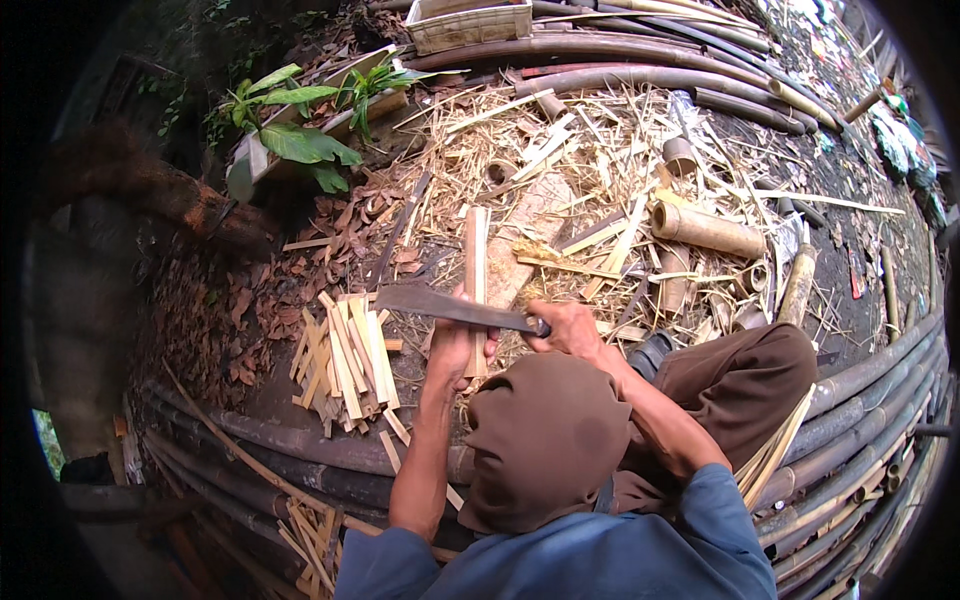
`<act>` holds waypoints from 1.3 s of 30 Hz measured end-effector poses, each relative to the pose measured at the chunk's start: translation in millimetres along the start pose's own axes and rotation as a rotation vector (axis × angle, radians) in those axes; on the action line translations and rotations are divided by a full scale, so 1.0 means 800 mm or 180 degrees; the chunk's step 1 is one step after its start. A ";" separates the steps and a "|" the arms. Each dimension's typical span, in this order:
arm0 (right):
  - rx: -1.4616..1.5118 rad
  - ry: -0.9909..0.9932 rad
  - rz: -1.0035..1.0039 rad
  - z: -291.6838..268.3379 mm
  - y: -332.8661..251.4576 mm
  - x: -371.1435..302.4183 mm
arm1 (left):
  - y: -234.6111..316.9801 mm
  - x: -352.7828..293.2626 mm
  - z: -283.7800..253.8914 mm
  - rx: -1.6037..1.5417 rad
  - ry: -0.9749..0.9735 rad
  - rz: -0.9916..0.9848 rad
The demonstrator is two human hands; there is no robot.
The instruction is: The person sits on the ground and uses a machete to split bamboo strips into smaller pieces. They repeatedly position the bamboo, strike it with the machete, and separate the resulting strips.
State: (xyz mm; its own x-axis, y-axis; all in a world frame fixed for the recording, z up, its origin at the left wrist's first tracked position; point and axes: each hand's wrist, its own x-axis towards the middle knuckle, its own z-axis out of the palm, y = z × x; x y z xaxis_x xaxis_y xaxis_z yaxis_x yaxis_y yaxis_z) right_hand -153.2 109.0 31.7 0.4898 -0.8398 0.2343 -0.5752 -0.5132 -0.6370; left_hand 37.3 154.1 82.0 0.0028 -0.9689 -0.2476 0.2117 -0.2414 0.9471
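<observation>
My left hand [458, 345] is closed around the lower part of a split bamboo piece [477, 250], which points away from me. In my right hand [572, 328] is the dark handle of a machete [440, 304]. Its long, broad blade reaches left across the bamboo piece, just above my left fingers; whether the edge touches the bamboo I cannot tell. Left of my left hand lies a pile of pale split bamboo strips [345, 360]. Beyond the bamboo piece, a flat wooden block [535, 225] is partly covered by shavings.
Bamboo shavings and offcuts spread ahead, with a thick bamboo section [708, 230] to the right. Long bamboo poles [640, 78] lie at the far side beside a pale crate [470, 25]. More poles [850, 410] run behind me. A leafy plant [300, 140] stands far left.
</observation>
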 end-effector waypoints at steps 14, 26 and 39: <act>0.0742 0.0277 0.0271 -0.046 0.011 0.052 | -0.021 -0.021 -0.043 0.0216 -0.1168 -0.1212; 0.2044 0.0305 0.2071 0.018 0.005 0.008 | -0.099 0.043 0.031 -0.0154 0.0570 0.0783; -0.0888 -0.0050 0.0100 0.020 0.047 0.007 | -0.059 -0.016 -0.005 0.3076 0.0444 0.0758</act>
State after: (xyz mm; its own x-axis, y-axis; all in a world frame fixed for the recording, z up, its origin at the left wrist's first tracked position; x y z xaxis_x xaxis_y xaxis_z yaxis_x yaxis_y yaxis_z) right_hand -161.6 87.4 -2.8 0.4776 -0.8544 0.2048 -0.7475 -0.5176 -0.4164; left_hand 31.0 178.0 39.9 0.0693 -0.9976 0.0068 -0.6932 -0.0433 0.7194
